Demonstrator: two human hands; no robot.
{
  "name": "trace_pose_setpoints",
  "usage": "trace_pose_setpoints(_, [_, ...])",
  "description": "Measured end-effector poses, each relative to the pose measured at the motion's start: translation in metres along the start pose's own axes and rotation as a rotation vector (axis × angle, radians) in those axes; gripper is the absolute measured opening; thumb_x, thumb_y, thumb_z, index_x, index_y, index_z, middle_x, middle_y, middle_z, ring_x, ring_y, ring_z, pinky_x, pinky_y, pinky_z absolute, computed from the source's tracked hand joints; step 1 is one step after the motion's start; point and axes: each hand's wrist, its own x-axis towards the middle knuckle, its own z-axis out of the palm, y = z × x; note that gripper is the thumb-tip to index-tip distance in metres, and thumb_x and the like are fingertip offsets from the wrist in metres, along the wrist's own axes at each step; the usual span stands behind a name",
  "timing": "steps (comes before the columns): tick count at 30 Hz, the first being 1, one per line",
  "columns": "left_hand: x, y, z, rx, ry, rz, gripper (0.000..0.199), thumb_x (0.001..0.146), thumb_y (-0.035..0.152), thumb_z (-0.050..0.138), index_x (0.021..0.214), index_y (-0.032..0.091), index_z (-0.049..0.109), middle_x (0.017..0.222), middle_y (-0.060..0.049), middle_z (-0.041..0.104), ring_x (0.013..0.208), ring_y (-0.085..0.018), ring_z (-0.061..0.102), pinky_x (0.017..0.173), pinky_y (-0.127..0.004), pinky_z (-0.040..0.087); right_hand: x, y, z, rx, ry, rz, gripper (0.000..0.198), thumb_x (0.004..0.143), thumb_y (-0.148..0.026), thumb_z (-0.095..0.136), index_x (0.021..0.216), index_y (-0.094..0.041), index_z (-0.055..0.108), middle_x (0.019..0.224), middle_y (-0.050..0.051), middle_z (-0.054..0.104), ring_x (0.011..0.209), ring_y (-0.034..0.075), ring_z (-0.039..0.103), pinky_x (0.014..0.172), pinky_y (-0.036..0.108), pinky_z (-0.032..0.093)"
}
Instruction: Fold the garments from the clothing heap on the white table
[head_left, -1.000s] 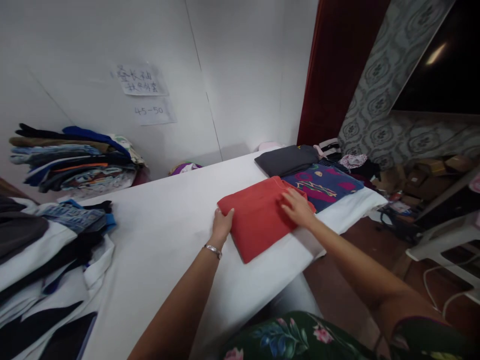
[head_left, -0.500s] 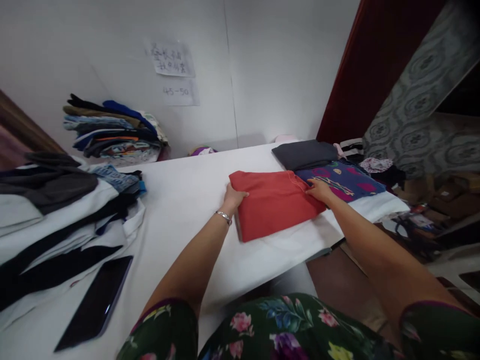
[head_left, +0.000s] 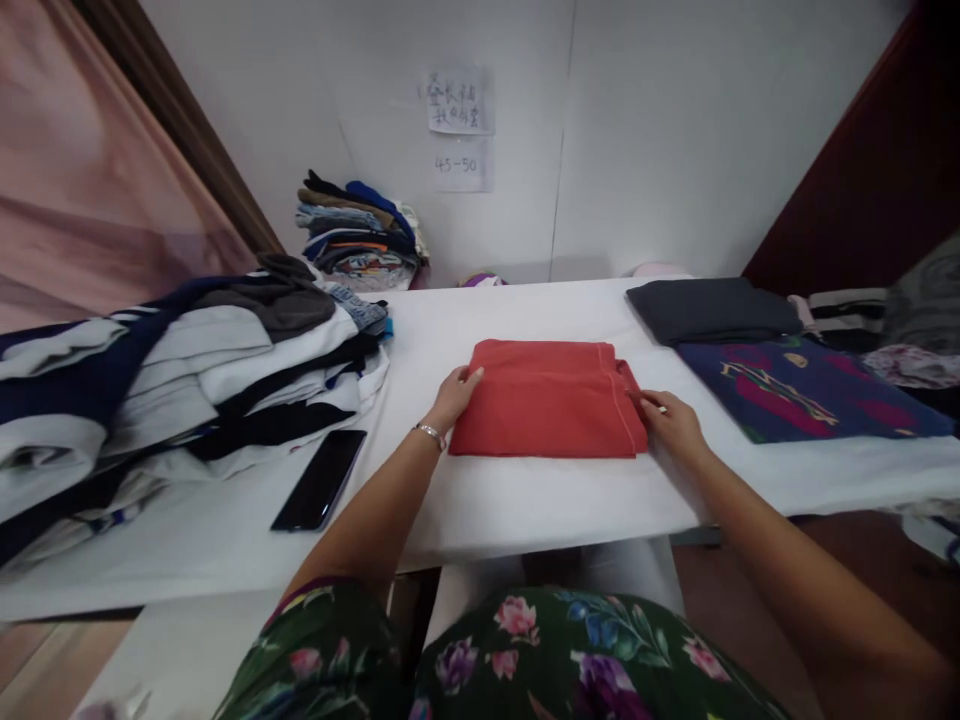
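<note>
A folded red garment with pale stitching along its right side lies flat on the white-covered table. At its left edge, my left hand grips the cloth, thumb on top and the other fingers partly hidden. My right hand pinches the right edge, where a narrow strip of the fabric sticks out. Further right lies a folded blue patterned garment, apart from the red one. A folded dark grey garment sits just behind the blue one.
On the left is a loose heap of clothes, with a phone in front of it. A tall stack of folded clothes stands at the back by the wall. Paper notes hang above the table. Striped cloth lies far right.
The view has swung left. The red garment, held at both sides, has come away from the blue patterned garment and now lies squarer to the table edge.
</note>
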Motion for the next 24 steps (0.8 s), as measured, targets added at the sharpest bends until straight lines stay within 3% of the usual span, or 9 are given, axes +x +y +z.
trace_pose_setpoints(3, [-0.032,-0.014,-0.015,0.008,-0.053,0.106,0.049,0.086,0.046,0.058,0.127,0.019,0.059,0.135,-0.009,0.059,0.122,-0.022,0.055,0.104,-0.032,0.042,-0.028,-0.011,-0.009,-0.02,0.03,-0.274,0.043,0.091,-0.042,0.048,0.126,-0.022,0.061,0.125,0.012,0.063,0.117,0.028,0.056,0.098,0.045,0.046])
trace_pose_setpoints(6, [-0.067,-0.03,-0.032,0.112,-0.165,0.275,0.061,0.079,0.045,0.066,0.135,0.023,0.053,0.149,-0.007,0.044,0.135,-0.024,0.044,0.109,-0.033,0.039,-0.052,-0.019,-0.009,-0.124,-0.141,-0.565,0.052,0.09,-0.045,0.055,0.137,-0.025,0.052,0.142,0.01,0.051,0.134,0.029,0.042,0.111,0.052,0.033])
trace_pose_setpoints(8, [-0.084,-0.038,-0.038,0.239,-0.23,0.362,0.072,0.074,0.042,0.073,0.14,0.025,0.048,0.156,-0.006,0.033,0.142,-0.025,0.033,0.115,-0.035,0.032,-0.057,-0.019,-0.004,-0.208,-0.204,-0.667,0.052,0.09,-0.044,0.055,0.139,-0.025,0.05,0.147,0.01,0.046,0.138,0.03,0.037,0.111,0.055,0.03])
trace_pose_setpoints(12, [-0.096,-0.04,-0.036,0.46,-0.197,0.456,0.068,0.077,0.027,0.068,0.141,0.023,0.047,0.158,-0.006,0.028,0.145,-0.023,0.028,0.12,-0.036,0.024,-0.048,-0.011,0.003,-0.282,-0.201,-0.703,0.042,0.094,-0.033,0.048,0.133,-0.021,0.057,0.141,0.013,0.053,0.132,0.028,0.046,0.106,0.052,0.038])
trace_pose_setpoints(17, [-0.098,-0.033,-0.032,0.618,-0.166,0.514,0.058,0.081,0.021,0.059,0.139,0.022,0.05,0.156,-0.005,0.033,0.141,-0.023,0.035,0.118,-0.038,0.03,-0.041,-0.002,0.008,-0.343,-0.209,-0.72,0.04,0.095,-0.023,0.042,0.13,-0.024,0.06,0.136,0.011,0.058,0.127,0.026,0.053,0.105,0.051,0.04])
trace_pose_setpoints(24, [-0.103,-0.036,-0.032,0.738,-0.133,0.517,0.068,0.073,0.001,0.048,0.137,0.025,0.054,0.153,-0.004,0.037,0.138,-0.025,0.041,0.115,-0.041,0.036,-0.049,0.009,0.014,-0.369,-0.187,-0.782,0.049,0.091,-0.012,0.038,0.136,-0.021,0.054,0.14,0.011,0.053,0.131,0.024,0.049,0.106,0.05,0.04])
